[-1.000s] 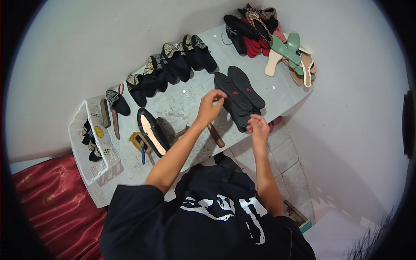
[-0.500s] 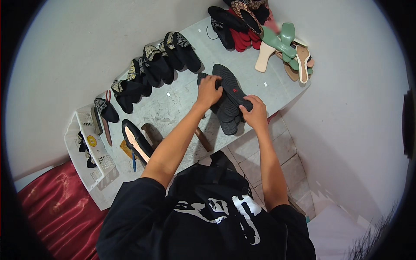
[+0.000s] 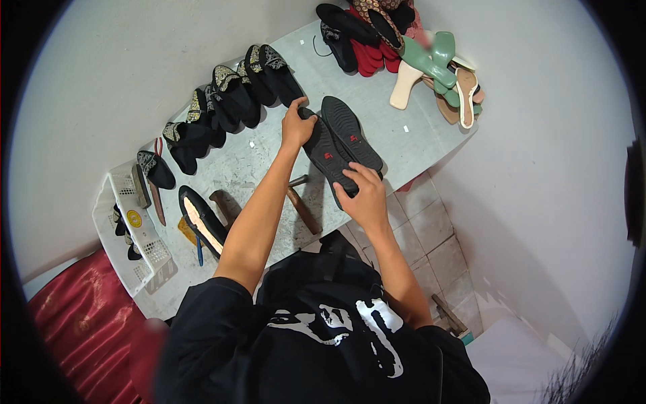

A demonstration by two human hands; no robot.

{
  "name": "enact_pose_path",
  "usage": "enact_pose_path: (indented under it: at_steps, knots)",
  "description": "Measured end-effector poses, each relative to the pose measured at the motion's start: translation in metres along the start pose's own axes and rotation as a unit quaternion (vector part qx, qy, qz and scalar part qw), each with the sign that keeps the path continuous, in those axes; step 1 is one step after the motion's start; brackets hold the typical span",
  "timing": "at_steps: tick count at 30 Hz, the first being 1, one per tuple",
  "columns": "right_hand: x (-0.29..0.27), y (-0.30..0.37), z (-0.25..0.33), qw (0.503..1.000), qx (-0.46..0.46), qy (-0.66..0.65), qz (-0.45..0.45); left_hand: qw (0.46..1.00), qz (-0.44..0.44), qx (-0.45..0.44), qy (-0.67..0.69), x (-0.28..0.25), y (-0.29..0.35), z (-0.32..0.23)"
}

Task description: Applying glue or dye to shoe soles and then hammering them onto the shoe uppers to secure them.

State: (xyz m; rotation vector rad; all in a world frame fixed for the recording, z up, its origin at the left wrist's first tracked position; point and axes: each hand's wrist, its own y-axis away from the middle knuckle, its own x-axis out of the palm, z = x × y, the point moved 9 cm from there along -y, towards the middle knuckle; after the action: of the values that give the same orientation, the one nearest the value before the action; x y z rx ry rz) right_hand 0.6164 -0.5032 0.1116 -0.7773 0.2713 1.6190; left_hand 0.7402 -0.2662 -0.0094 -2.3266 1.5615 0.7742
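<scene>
Here the left hand [image 3: 297, 124] pinches the far end of a black shoe sole [image 3: 328, 158], fingers closed on its tip, while the right hand [image 3: 367, 198] presses flat on the near end, fingers spread and gripping nothing round. To do this well, I judge both ends should stay pinned so the sole lies straight and snug beside the second black sole [image 3: 351, 131], edges level, without sliding off the desk [image 3: 410, 145] rim nearby. The soles are long, thin and dark, tread side up, each with a small red mark, lying side by side near the middle of the grey desk. A row of black embroidered shoes [image 3: 229, 101] stands just behind them.
</scene>
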Motion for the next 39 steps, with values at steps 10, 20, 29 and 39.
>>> enact_pose_path:
  at_steps: [10, 20, 29, 39]
  knots:
    - [-0.004, 0.000, -0.035, 0.995, 0.055, -0.070, 0.045, 0.992, 0.063, 0.057, -0.094, 0.011, -0.001, -0.016]
    - [-0.048, -0.038, -0.100, 0.988, 0.145, -0.054, 0.000, 0.950, 0.161, -0.108, 0.243, 0.054, -0.027, -0.035]
    - [-0.018, -0.039, -0.194, 0.985, 0.171, -0.011, -0.014, 0.969, 0.176, 0.119, -0.128, 0.112, -0.072, -0.089]
    - [0.003, -0.020, -0.214, 0.985, 0.163, 0.045, 0.023, 0.941, 0.208, 0.141, -0.227, 0.126, -0.081, -0.066]
